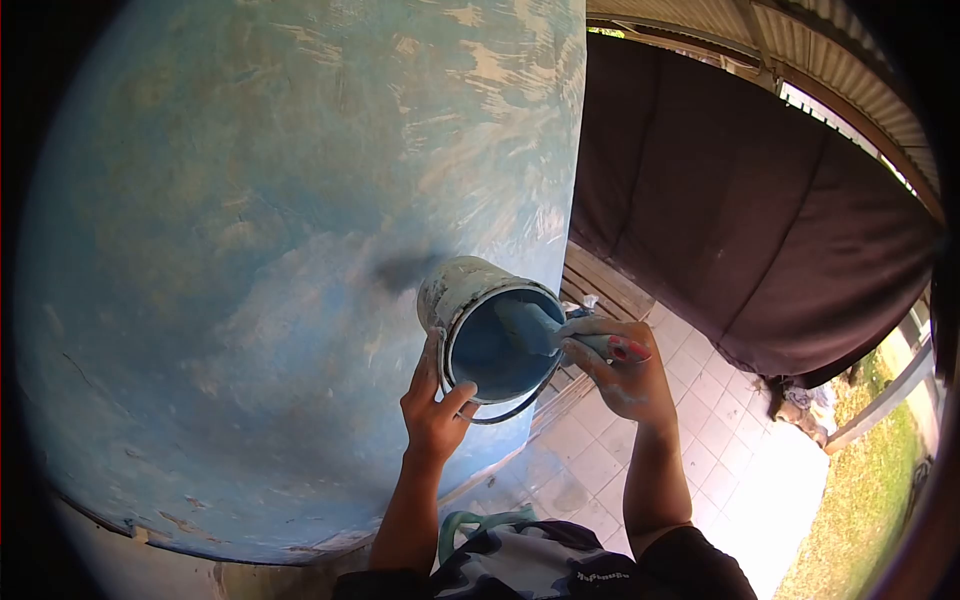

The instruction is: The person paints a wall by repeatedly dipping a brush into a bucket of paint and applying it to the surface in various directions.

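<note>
My left hand (437,412) is closed on the side and rim of a paint-smeared bucket (462,283), its thumb hooked over the edge. The bucket is tilted, its mouth facing me, and blue paint (490,350) coats the inside. A dark handle hoop hangs along its lower rim. In my right hand (628,378) I grip a paintbrush (532,328) by its handle, which has a red patch near the end. The brush head, covered in pale blue paint, is inside the bucket's mouth. Paint stains show on the fingers of my right hand.
A wall (250,190) with patchy blue and cream paint stands right behind the bucket. To the right hangs a large dark cloth (740,190) under a corrugated roof (840,60). Pale floor tiles (690,400) lie below, with grass (860,490) at the far right.
</note>
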`<state>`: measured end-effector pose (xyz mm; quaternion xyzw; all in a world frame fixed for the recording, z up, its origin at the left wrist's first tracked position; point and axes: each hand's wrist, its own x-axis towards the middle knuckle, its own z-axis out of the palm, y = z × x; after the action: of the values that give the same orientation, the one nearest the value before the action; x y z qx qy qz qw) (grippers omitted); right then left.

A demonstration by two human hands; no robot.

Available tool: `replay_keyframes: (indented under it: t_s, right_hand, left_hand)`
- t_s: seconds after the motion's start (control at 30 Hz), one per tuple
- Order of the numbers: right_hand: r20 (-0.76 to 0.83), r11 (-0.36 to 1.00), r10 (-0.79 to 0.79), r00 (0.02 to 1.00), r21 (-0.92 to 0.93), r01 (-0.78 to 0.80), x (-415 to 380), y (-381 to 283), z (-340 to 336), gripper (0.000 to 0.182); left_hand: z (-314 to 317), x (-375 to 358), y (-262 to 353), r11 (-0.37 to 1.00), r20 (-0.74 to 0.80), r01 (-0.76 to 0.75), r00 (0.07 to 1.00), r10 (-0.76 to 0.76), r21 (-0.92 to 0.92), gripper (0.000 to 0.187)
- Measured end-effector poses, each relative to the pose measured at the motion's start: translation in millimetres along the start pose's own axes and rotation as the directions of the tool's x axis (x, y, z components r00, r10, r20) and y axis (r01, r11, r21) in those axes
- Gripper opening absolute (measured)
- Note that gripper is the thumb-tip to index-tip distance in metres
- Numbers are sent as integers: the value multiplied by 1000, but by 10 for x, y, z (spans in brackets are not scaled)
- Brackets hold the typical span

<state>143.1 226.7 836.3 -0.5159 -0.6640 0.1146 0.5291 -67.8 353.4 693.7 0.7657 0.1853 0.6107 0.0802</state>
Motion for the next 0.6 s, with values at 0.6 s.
replay_keyframes:
  t_s: [0.6]
  right_hand:
    - [-132, 958, -18, 991, -286, -20, -248, 555, 399, 21]
  left_hand:
    - [309, 71, -15, 991, 26, -137, 990, 137, -5, 26]
